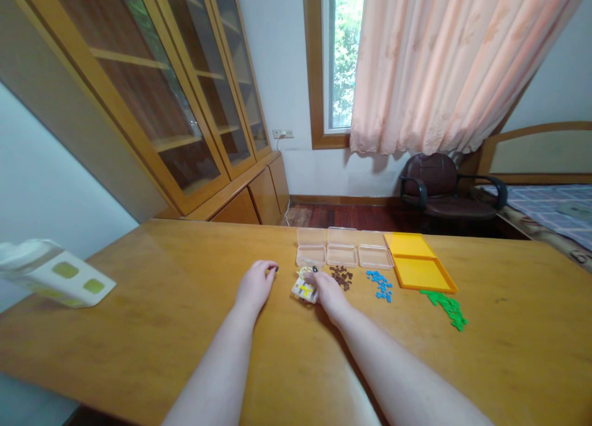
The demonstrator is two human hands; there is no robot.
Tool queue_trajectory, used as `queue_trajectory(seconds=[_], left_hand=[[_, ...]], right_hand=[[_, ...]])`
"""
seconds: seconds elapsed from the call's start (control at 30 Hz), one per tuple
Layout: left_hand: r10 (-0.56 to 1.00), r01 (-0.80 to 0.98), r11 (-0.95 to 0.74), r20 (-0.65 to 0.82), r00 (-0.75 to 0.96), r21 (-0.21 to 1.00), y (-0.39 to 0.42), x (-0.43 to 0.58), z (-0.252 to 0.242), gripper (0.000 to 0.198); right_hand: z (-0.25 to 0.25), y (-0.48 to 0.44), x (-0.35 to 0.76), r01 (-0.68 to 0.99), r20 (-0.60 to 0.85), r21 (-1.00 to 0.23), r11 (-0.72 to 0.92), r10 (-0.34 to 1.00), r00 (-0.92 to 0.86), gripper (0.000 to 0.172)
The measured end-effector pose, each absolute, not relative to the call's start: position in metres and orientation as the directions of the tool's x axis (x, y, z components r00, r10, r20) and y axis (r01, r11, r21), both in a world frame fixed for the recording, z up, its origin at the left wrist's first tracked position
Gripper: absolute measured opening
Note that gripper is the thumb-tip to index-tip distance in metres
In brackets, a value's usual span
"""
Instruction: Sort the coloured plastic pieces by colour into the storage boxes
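My right hand [327, 290] rests on the wooden table [161, 303] with its fingers curled over a small clear packet [304, 288] holding white and yellow pieces. My left hand [256, 284] lies just left of it, fingers curled into a loose fist on the tabletop; what is in it, if anything, is hidden. Beyond the hands stand three clear plastic boxes [341, 247] in a row. In front of them lie a heap of small brown pieces [342, 277] and a heap of small blue pieces [380, 284].
A yellow tray [416, 262] lies right of the clear boxes, with green pieces [448, 307] scattered near its front corner. A white and green box [50, 272] sits at the table's left edge. A dark armchair [444, 188], a bed and a glass-fronted cabinet stand behind.
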State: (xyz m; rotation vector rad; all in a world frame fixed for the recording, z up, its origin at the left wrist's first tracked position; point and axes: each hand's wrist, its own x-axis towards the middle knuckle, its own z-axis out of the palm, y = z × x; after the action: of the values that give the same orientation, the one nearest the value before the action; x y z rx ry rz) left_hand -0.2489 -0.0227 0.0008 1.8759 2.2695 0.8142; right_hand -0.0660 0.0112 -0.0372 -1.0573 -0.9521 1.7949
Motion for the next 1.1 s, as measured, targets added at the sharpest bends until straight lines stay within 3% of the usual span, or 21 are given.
queue_trajectory(seconds=[0.37,0.67,0.8,0.97,1.1], left_hand=[[0.938,0.895,0.253,0.133,-0.320,0.368,-0.014,-0.251,-0.015,0.015],[0.942,0.919,0.267,0.123,-0.312,0.289,-0.010,-0.251,-0.022,0.014],[0.934,0.909,0.254,0.162,-0.320,0.331,-0.011,-0.251,-0.020,0.015],[0.915,0.858,-0.003,0.347,-0.205,0.513,-0.020,-0.238,-0.007,0.016],[0.922,0.802,-0.263,0.386,0.044,0.536,-0.030,-0.214,0.006,0.016]], right_hand=[[-0.037,0.012,-0.066,-0.263,-0.261,-0.903,-0.339,0.921,-0.290,0.034],[-0.036,0.011,-0.065,-0.274,-0.274,-0.888,-0.369,0.904,-0.329,0.037],[-0.037,0.012,-0.065,-0.265,-0.271,-0.895,-0.360,0.908,-0.318,0.035],[-0.040,0.013,-0.065,-0.276,-0.254,-0.896,-0.348,0.911,-0.325,0.038],[-0.039,0.013,-0.063,-0.238,-0.211,-0.927,-0.290,0.928,-0.308,0.036]])
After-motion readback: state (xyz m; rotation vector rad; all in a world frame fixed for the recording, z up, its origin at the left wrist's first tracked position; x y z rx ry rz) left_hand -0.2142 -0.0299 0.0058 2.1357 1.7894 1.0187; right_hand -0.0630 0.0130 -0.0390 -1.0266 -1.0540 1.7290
